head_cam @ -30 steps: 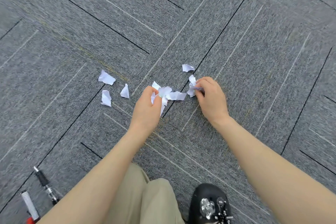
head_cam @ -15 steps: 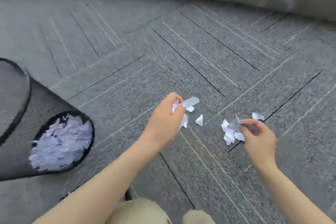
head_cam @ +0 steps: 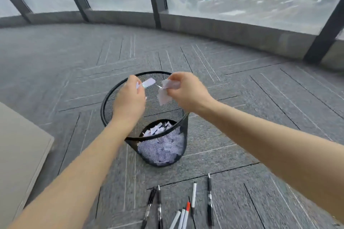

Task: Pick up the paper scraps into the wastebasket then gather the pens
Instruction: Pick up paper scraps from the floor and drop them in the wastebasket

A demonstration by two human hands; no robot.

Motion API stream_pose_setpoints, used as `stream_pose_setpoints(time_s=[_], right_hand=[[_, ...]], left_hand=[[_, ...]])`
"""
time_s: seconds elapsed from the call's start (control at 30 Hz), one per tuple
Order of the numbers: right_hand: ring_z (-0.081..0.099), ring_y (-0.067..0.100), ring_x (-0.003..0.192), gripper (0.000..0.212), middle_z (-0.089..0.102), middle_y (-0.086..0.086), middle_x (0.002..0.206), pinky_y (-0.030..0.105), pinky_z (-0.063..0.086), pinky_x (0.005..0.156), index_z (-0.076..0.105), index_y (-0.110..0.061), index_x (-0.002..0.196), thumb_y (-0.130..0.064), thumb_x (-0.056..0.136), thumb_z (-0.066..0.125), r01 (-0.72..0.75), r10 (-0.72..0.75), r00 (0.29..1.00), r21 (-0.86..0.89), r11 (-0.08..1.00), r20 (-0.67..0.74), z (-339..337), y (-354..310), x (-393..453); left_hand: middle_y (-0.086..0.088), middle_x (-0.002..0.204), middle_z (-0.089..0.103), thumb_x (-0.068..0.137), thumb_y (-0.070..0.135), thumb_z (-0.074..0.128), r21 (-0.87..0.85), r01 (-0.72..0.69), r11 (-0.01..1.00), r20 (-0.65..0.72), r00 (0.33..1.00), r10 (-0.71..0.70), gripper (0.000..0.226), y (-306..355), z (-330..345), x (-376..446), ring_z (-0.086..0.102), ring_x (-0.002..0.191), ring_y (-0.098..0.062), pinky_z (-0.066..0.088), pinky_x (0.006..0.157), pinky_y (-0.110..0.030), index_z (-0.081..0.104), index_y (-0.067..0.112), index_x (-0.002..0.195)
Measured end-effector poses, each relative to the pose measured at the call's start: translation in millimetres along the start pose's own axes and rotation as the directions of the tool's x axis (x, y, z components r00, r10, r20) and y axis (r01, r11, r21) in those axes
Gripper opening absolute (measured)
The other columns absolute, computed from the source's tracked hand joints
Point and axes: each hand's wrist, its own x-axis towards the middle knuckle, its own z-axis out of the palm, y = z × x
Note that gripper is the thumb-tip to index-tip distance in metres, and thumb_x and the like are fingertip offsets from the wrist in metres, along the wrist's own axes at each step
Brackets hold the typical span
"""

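A black mesh wastebasket (head_cam: 111,96) stands upright on the grey carpet at the centre, with white paper scraps (head_cam: 158,130) piled at its bottom. My left hand (head_cam: 130,100) hovers over its opening, pinching white paper scraps (head_cam: 148,82). My right hand (head_cam: 188,91) is also above the rim, holding a bunch of paper scraps (head_cam: 164,93) that hang over the opening. Several pens (head_cam: 186,208), black, white and one red-tipped, lie on the carpet in front of the wastebasket near the lower edge.
A beige flat-topped piece of furniture (head_cam: 20,147) fills the lower left. A curved low ledge (head_cam: 214,29) with dark window frames and glass runs along the far side. Grey carpet tiles (head_cam: 260,117) surround the wastebasket.
Both hands lifted from the carpet with scraps and now hang over the wastebasket. The view swung up and round, so the basket, pens and windows have come into sight.
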Motion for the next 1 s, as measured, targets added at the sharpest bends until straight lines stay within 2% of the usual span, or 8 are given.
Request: stream_pose_setpoints(time_s=[0.13, 0.23, 0.4, 0.53, 0.63, 0.77, 0.9, 1.0], right_hand=[[0.053, 0.024, 0.114, 0.034, 0.063, 0.000, 0.117, 0.045, 0.027, 0.103, 0.059, -0.022, 0.114, -0.041, 0.087, 0.054, -0.044, 0.139, 0.973, -0.439, 0.897, 0.186, 24.3, 3.4, 15.7], [0.031, 0.030, 0.134, 0.055, 0.044, 0.006, 0.140, 0.054, 0.015, 0.110, 0.050, -0.021, 0.129, -0.055, 0.086, 0.050, -0.007, 0.209, 0.941, -0.600, 0.800, 0.267, 27.7, 22.8, 6.0], [0.015, 0.024, 0.142, 0.054, 0.017, -0.001, 0.157, 0.048, 0.014, 0.115, 0.041, -0.027, 0.138, -0.046, 0.088, 0.053, 0.056, 0.031, 0.975, -0.374, 0.926, 0.222, -11.2, 57.9, -39.0], [0.042, 0.014, 0.128, 0.035, 0.047, -0.001, 0.138, 0.030, 0.035, 0.107, 0.056, -0.023, 0.122, -0.036, 0.090, 0.056, -0.212, 0.214, 0.974, 0.038, 0.977, -0.075, -73.5, 132.7, -96.4], [0.057, 0.004, 0.088, 0.024, 0.062, 0.001, 0.105, 0.004, 0.044, 0.064, 0.061, -0.011, 0.112, -0.020, 0.091, 0.055, -0.488, 0.554, 0.777, 0.271, 0.830, -0.298, -114.0, 213.3, -160.0], [0.053, 0.014, 0.085, 0.017, 0.062, 0.008, 0.103, 0.020, 0.040, 0.066, 0.063, -0.007, 0.102, -0.010, 0.090, 0.051, -0.655, 0.765, 0.462, 0.408, 0.635, -0.448, -139.4, 296.3, -253.5], [0.048, 0.015, 0.068, 0.015, 0.059, 0.006, 0.094, 0.026, 0.038, 0.056, 0.062, -0.017, 0.098, -0.012, 0.091, 0.050, -0.672, 0.804, 0.370, 0.464, 0.577, -0.464, -146.3, 316.9, -309.1], [0.045, 0.015, 0.060, 0.016, 0.060, 0.007, 0.087, 0.027, 0.035, 0.051, 0.063, -0.012, 0.101, -0.012, 0.092, 0.050, -0.698, 0.814, 0.354, 0.449, 0.558, -0.461, -143.0, 328.8, -324.2]], left_hand=[[-0.026, 0.142, 0.027, 0.098, 0.041, 0.028, 0.311, 0.064, 0.948, 0.432, 0.879, -0.201, 0.047, -33.2, 22.1, 11.5, 0.041, 0.122, -0.042, 0.035, 0.099, -0.047, 0.040, 0.008, 0.129], [-0.015, 0.157, 0.001, 0.097, 0.043, 0.025, 0.508, -0.120, 0.853, 0.593, 0.767, -0.245, 0.051, -41.8, 33.5, 5.0, 0.013, 0.142, -0.039, 0.016, 0.112, -0.057, 0.024, 0.023, 0.144], [-0.015, 0.141, 0.037, 0.094, 0.029, 0.044, 0.444, -0.187, 0.876, 0.374, 0.927, 0.008, 0.040, -13.3, 35.0, -11.2, 0.036, 0.128, -0.036, 0.031, 0.103, -0.049, 0.046, 0.017, 0.132], [-0.008, 0.096, 0.053, 0.089, 0.013, 0.053, 0.001, -0.370, 0.929, 0.065, 0.927, 0.369, 0.014, 23.7, 47.4, -48.5, 0.053, 0.085, -0.026, 0.038, 0.069, -0.032, 0.063, 0.009, 0.098], [-0.014, 0.090, 0.054, 0.087, 0.005, 0.056, -0.032, -0.555, 0.831, 0.030, 0.830, 0.556, 0.012, 46.3, 74.4, -72.8, 0.053, 0.079, -0.031, 0.038, 0.065, -0.032, 0.066, 0.004, 0.094], [-0.021, 0.095, 0.055, 0.090, 0.023, 0.048, -0.007, -0.405, 0.914, -0.058, 0.913, 0.404, 0.017, 52.5, 100.0, -50.2, 0.055, 0.085, -0.037, 0.046, 0.073, -0.044, 0.063, 0.018, 0.097], [-0.001, 0.083, 0.055, 0.084, 0.069, 0.034, 0.183, -0.267, 0.946, -0.100, 0.952, 0.289, 0.027, -16.6, 110.2, 10.5, 0.056, 0.082, -0.036, 0.050, 0.077, -0.058, 0.051, 0.051, 0.094], [0.014, 0.078, 0.050, 0.089, 0.057, 0.038, 0.177, -0.408, 0.896, -0.042, 0.906, 0.421, 0.019, 49.9, 104.2, -27.8, 0.056, 0.075, -0.017, 0.050, 0.078, -0.046, 0.054, 0.049, 0.096]])
